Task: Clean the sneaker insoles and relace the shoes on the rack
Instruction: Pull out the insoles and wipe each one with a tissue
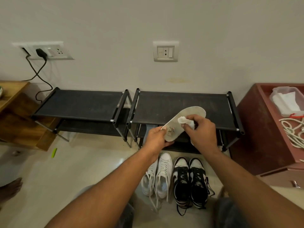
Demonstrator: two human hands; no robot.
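My left hand [157,139] grips the heel end of a white insole [194,112] that slants up to the right over the rack. A crumpled white wipe [185,120] sits pressed against the insole's middle, pinched in my right hand [203,133]. On the floor below stand a pair of white sneakers [158,176] with loose laces and a pair of black-and-white sneakers [190,180], toes toward the rack. Two low black shoe racks [79,104] [181,102] stand side by side against the wall.
A reddish cabinet [256,129] at the right holds a clear plastic box [286,101] and coiled white rope [292,130]. Wooden furniture [18,116] stands at the left with a black charger cable [41,71] hanging from a wall socket. A green object [54,153] lies on the floor.
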